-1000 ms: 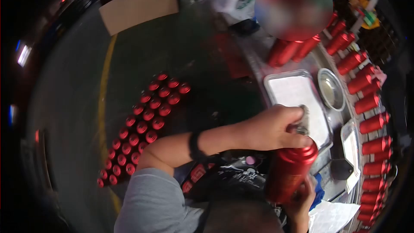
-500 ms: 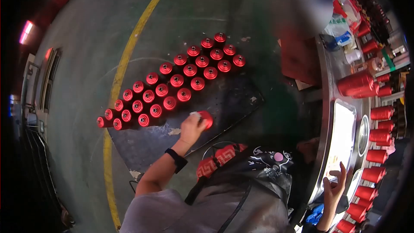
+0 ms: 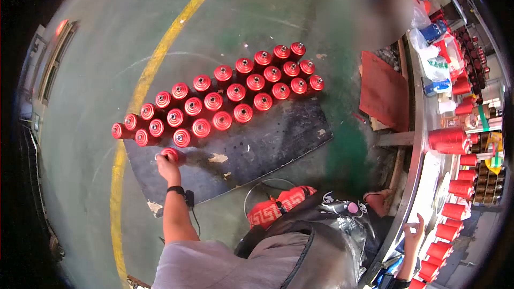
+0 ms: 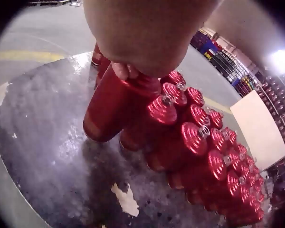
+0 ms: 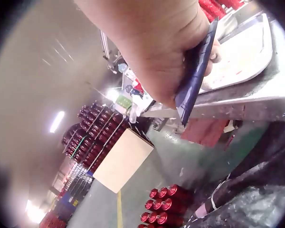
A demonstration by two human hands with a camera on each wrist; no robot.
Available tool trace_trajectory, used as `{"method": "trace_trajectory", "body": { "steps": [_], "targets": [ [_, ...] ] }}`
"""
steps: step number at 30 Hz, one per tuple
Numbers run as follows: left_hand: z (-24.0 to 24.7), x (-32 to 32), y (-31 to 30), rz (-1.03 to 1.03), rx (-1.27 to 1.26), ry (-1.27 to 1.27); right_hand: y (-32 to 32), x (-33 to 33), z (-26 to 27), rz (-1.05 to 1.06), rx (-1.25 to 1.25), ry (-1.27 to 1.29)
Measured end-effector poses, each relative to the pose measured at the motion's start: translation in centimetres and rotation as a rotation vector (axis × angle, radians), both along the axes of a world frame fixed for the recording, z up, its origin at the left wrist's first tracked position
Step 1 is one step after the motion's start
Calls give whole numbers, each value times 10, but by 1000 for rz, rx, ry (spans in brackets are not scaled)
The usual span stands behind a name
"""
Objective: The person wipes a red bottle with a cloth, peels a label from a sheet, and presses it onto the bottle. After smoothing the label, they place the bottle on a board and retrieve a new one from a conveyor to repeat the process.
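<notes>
Near the left end of the dark board [image 3: 257,147], my left hand [image 3: 168,168] grips the top of a red metallic bottle [image 3: 174,155]. Up close in the left wrist view, the hand [image 4: 142,35] covers the bottle's neck, and the bottle [image 4: 107,107] stands beside other red bottles [image 4: 178,147]. These form slanting rows [image 3: 235,92], each with a small metal fitting on top. Over the bench, my right hand [image 3: 414,235] has its fingers apart and partly bent. A dark blue flat piece [image 5: 195,76] lies against that hand [image 5: 156,52]; how it is attached is unclear.
A metal bench [image 3: 423,128] runs down the right side, with a white tray [image 5: 247,54] and more red bottles [image 3: 447,141] along it. A red panel [image 3: 384,91] stands by the bench. A yellow line [image 3: 160,53] crosses the green floor.
My left hand has carried the bottle from the bench down to the board, then leftward beside the rows. My right hand has let go of the bottle and stays over the bench.
</notes>
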State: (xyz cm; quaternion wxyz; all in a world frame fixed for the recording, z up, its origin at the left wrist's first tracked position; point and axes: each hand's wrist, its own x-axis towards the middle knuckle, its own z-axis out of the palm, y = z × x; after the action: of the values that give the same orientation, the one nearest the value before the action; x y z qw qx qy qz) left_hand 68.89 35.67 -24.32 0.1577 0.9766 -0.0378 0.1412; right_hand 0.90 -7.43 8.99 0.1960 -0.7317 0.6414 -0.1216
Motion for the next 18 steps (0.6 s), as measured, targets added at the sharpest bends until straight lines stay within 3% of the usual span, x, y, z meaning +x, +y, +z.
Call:
{"method": "trace_trajectory", "body": {
  "steps": [4, 9, 13, 18],
  "targets": [
    [-17, 30, 9, 79, 36, 35, 3, 0, 6, 90, -110, 86],
    [-52, 42, 6, 132, -36, -24, 20, 5, 31, 19, -103, 76],
    [-54, 43, -4, 311, -67, 10, 35, 8, 44, -78, -65, 40],
    [-61, 58, 6, 273, -81, 43, 46, -3, 50, -130, -63, 102]
  ]
}}
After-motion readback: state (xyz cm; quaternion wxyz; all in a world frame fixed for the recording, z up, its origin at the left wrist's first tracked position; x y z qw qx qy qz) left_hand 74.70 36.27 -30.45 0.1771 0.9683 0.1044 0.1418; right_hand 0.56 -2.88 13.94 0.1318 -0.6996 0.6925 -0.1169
